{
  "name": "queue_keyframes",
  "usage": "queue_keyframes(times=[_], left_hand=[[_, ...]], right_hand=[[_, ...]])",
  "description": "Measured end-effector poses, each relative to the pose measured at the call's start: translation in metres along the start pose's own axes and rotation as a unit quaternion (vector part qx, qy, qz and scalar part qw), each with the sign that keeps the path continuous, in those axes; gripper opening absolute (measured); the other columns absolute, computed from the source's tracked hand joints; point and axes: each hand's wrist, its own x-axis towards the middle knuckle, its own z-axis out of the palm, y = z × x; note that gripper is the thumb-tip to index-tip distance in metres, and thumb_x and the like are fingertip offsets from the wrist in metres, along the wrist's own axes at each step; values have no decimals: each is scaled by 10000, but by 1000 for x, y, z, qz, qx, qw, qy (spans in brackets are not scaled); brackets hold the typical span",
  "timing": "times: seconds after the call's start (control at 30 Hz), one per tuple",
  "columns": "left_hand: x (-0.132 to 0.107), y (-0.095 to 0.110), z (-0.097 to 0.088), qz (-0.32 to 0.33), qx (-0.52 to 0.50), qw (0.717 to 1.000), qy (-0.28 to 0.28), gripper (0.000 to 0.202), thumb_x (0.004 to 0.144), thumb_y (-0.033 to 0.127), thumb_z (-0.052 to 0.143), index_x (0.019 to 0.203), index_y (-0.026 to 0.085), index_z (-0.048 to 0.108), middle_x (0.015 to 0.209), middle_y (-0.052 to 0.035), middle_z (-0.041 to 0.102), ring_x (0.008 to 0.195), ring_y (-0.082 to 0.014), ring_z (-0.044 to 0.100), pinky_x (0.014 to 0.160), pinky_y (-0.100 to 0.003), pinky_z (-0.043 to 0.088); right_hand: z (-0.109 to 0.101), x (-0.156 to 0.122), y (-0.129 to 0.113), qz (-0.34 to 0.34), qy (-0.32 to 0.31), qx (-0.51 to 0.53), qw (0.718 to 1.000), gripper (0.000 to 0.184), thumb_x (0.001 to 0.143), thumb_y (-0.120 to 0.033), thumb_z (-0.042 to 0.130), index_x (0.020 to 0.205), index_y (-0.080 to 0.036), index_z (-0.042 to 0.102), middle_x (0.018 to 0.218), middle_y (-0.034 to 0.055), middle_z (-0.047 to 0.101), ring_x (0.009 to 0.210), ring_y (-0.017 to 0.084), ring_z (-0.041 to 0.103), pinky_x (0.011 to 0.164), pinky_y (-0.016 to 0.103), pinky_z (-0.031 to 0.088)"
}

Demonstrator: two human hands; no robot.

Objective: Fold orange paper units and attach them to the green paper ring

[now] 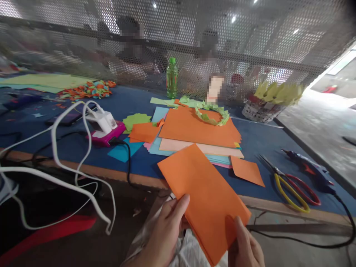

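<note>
I hold a folded orange paper sheet (201, 193) in front of me, below the table's near edge. My left hand (164, 231) grips its lower left side, thumb on top. My right hand (246, 246) pinches its lower right corner, thumb pressed on the paper. Both hands are closed on the sheet. On the blue table top (258, 139) beyond lies a stack of orange, pink and blue paper sheets (198, 129) with a light green paper ring (213, 115) on it. A small orange paper piece (246, 170) lies to the right of the stack.
Scissors (292, 185) with yellow and red handles and a blue glue gun (308, 168) lie at the right. A pink and white device (105, 128) with white cables (69, 163) sits at left. A green bottle (171, 78), a basket (264, 107) and paper scraps (89, 89) stand further back. People sit behind a mesh screen.
</note>
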Motion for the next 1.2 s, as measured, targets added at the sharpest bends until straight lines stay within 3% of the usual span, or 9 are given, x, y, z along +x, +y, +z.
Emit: queue_keyframes(times=[0.17, 0.23, 0.43, 0.57, 0.73, 0.93, 1.1, 1.2], left_hand=[[0, 3, 4, -5, 2, 1000, 13, 389, 681, 502, 828, 843, 175, 694, 901, -86, 763, 815, -270, 724, 677, -351, 572], [0, 2, 3, -3, 15, 1000, 7, 406, 686, 509, 822, 866, 166, 702, 934, -98, 763, 853, -286, 723, 719, -371, 578], [2, 3, 3, 12, 44, 999, -26, 374, 753, 503, 769, 903, 163, 728, 967, -115, 765, 891, -309, 720, 708, -358, 574], [1, 6, 4, 11, 50, 998, -47, 336, 801, 480, 735, 949, 179, 754, 1043, -117, 760, 964, -318, 711, 732, -340, 574], [1, 7, 5, 6, 37, 997, -61, 306, 823, 453, 725, 939, 171, 754, 1015, -118, 765, 957, -317, 712, 745, -350, 574], [0, 6, 6, 4, 33, 998, -45, 278, 825, 454, 725, 896, 186, 740, 966, -107, 769, 883, -296, 719, 679, -336, 562], [0, 6, 5, -3, 46, 998, -45, 292, 830, 478, 708, 870, 189, 718, 987, -122, 764, 888, -310, 718, 704, -370, 565], [1, 5, 3, -2, 49, 998, -33, 309, 810, 499, 719, 842, 192, 701, 982, -120, 765, 907, -322, 715, 723, -391, 570]], right_hand=[[-10, 5, 2, 44, -8, 29, 999, 416, 654, -500, 854, 859, -144, 785, 951, 122, 792, 899, 307, 742, 760, 347, 620], [-11, 4, 3, 35, -6, 14, 999, 406, 685, -491, 840, 871, -134, 788, 947, 113, 786, 875, 277, 728, 744, 315, 606], [-9, -3, 2, -22, -7, -34, 999, 387, 775, -519, 759, 669, -150, 708, 711, 51, 698, 695, 181, 624, 591, 228, 513], [-6, -7, -4, -21, -19, -31, 999, 360, 785, -497, 762, 702, -150, 715, 749, 49, 713, 708, 168, 615, 644, 225, 517], [1, -10, -10, -41, -4, -38, 998, 363, 783, -502, 762, 684, -156, 716, 725, 40, 709, 668, 164, 609, 605, 221, 496], [7, -14, -17, -55, 28, -48, 997, 340, 774, -512, 763, 763, -172, 749, 797, 34, 741, 770, 174, 638, 706, 208, 502], [7, -13, -17, -73, 28, -80, 994, 370, 761, -521, 769, 737, -152, 759, 709, 41, 717, 709, 177, 636, 650, 214, 509], [6, -12, -14, -71, 30, -72, 994, 369, 758, -519, 772, 783, -152, 777, 781, 58, 750, 781, 199, 663, 697, 221, 528]])
